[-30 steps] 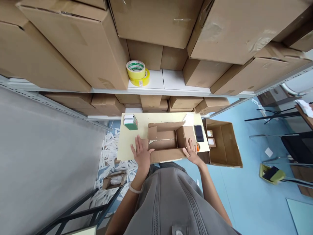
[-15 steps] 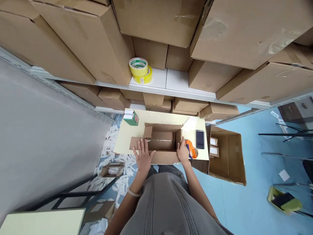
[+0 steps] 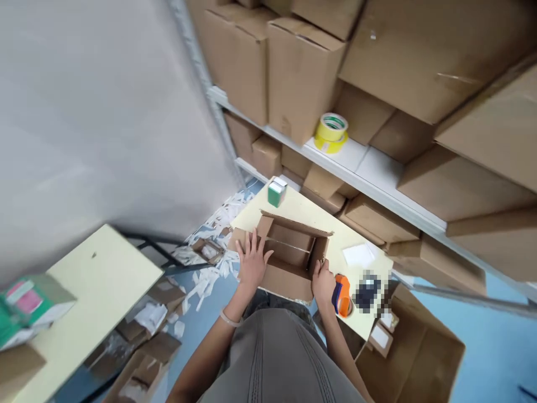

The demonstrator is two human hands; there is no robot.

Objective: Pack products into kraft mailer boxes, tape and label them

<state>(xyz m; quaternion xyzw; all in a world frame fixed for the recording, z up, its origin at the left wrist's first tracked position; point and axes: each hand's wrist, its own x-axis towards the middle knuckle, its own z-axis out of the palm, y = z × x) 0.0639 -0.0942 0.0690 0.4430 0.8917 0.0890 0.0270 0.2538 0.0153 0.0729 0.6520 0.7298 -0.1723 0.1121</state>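
An open carton [image 3: 289, 281] is positioned at the lower centre of the frame, on a pale table [image 3: 305, 208], with its opening turned upward so that the interior is accessible. The left hand [image 3: 252, 263] is spread wide, palm down, over the left end of the carton, where the flap is apparently kept folded outward and the carton steadied. The right hand [image 3: 324, 284] is drawn in narrow against the right end; whether the wall is pinched between thumb and fingers cannot be told. With contact made at both ends, sliding is probably resisted. An orange and blue tape dispenser [image 3: 343, 296] is set just beside the right hand, presumably for short reach. A green box [image 3: 277, 193] is stood at the far left corner of the table, where the carton is not obstructed. The following quantities are counted: one open carton; one tape dispenser; one green box; two yellow tape rolls [image 3: 331, 134], stacked on the shelf [image 3: 380, 176] at upper right of centre, apparently to save space; and one large carton [image 3: 419, 350] at lower right, in which at least two small white-topped boxes [image 3: 381, 338] are seen. A dark item [image 3: 367, 292] near the table's right end is obscured and cannot be identified.
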